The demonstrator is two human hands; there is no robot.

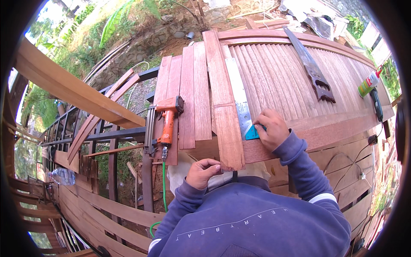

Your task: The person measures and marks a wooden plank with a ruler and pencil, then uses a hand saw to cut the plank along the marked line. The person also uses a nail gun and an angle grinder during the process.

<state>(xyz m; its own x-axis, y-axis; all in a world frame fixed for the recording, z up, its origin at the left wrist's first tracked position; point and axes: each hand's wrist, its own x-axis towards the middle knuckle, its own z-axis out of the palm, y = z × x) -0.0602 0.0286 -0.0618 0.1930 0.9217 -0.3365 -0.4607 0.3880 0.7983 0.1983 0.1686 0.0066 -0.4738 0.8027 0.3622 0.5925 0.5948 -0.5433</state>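
Observation:
My right hand grips the teal handle of a try square. Its metal blade lies along the right edge of a narrow wooden board that runs away from me. Close to that board's near end, my left hand has thumb and fingers pressed together; whatever is in them is too small to make out. Under the square is a slatted wooden panel in a wooden frame. Left of the board are several flat planks, and an orange nail gun with a green hose rests over the leftmost ones.
A handsaw lies across the panel. A glue bottle and a dark corded tool are at its right end. Black metal rails support a long curved board on the left. A plastic bottle sits lower left.

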